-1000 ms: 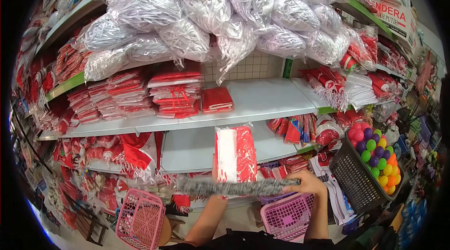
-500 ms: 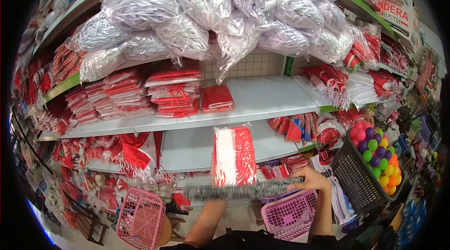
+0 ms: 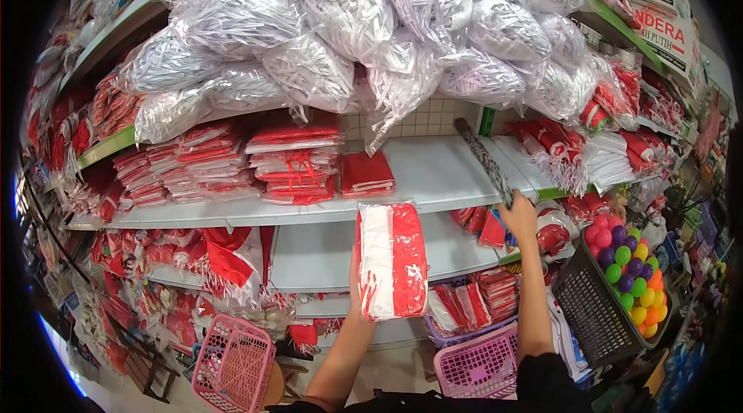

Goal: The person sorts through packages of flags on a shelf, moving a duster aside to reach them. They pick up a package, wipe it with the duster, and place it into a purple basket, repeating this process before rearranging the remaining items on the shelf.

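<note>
A plastic-wrapped red-and-white flag rests upright in my left hand. My fingers there are mostly hidden behind the packet. My right hand is wrapped round the end of a long grey fluffy duster. The duster slants up and left, lying over the right part of the middle shelf. Left of it on that shelf sits a small folded red packet, beside a taller stack of wrapped red-and-white cloths.
Bags of white ribbon strips fill the upper shelf. Pink baskets stand low on both sides. At right is a dark crate of coloured balls. Rolled red-and-white items lie at the shelf's right.
My right hand has swung the duster up and forward from in front of the flag to the middle shelf. The flag packet stays near the same spot in my left hand.
</note>
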A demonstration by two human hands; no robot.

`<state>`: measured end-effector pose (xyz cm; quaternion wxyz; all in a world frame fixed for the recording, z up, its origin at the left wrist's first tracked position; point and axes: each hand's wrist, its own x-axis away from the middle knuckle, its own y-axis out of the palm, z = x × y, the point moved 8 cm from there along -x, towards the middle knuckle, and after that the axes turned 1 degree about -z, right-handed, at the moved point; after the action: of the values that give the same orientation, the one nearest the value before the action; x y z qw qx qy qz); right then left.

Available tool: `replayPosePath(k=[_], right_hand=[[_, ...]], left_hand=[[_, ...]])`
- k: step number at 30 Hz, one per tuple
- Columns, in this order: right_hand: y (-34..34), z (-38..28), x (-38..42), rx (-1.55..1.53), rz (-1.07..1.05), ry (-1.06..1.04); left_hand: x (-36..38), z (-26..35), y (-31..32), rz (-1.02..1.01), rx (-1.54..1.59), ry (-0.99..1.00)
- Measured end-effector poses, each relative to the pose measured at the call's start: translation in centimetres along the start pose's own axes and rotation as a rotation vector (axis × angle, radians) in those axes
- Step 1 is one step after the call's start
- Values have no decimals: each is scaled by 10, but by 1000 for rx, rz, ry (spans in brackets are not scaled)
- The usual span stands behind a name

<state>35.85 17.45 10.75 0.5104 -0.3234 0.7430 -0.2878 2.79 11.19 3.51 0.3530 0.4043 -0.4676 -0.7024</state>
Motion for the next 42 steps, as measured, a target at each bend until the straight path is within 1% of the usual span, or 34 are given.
replayPosePath(k=[2, 3, 6, 7, 9, 11, 13, 16, 17, 20, 21, 24, 25, 28, 29, 32, 33, 36, 37, 38, 39, 40, 42], right_hand=[[50, 9, -41, 62, -62, 31], [57, 5, -50, 93, -94, 46], [68, -18, -54, 265, -36, 26], [58, -41, -47, 195, 105, -52], [25, -107, -12, -167, 181, -384], [18, -151, 35, -651, -8, -543], [11, -179, 68, -878, -76, -643], [6, -214, 75, -868, -80, -674], [5, -220, 70, -724, 129, -755], [44, -218, 37, -937, 180, -466], [49, -222, 28, -915, 210, -433], [81, -235, 6, -825, 225, -480], [99, -236, -2, -856, 109, -409], [130, -243, -10, -641, -23, -421], [145, -240, -11, -690, -136, -382], [112, -225, 4, -707, 47, -319], [104, -211, 14, -711, 90, -316], [84, -140, 68, -855, 208, -124], [87, -109, 93, -800, 242, -70], [90, -78, 119, -717, 280, 8], [97, -44, 145, -706, 264, 153], [113, -6, 172, -637, 280, 236], [155, 67, 232, -510, 210, 484]], left_hand=[[-9, 4, 1, 7, -9, 5], [-14, 6, 3, 9, -17, 10], [-36, 18, 1, 18, -34, 20], [-45, 26, -2, 21, -68, 65], [-66, 40, 2, -29, -55, 109], [-88, 52, 2, -71, -15, 127], [-110, 64, -5, -110, 45, 117], [-144, 83, -37, -42, -148, 181], [-152, 86, -46, -5, -184, 189], [-147, 75, -13, 176, 0, 112], [-147, 74, -11, 107, 9, 87], [-143, 70, -35, 39, 68, 21], [-137, 71, -45, 137, -2, 50], [-112, 70, -56, 366, -249, 93], [-103, 66, -52, 337, -282, 100], [-81, 42, -52, 285, -378, 94], [-76, 31, -57, 285, -413, 80], [-64, -20, -100, 346, -505, -43], [-59, -41, -119, 373, -531, -92], [-51, -66, -144, 406, -519, -187], [-44, -92, -175, 438, -505, -276], [-34, -117, -208, 474, -492, -357], [-11, -165, -262, 557, -456, -503]])
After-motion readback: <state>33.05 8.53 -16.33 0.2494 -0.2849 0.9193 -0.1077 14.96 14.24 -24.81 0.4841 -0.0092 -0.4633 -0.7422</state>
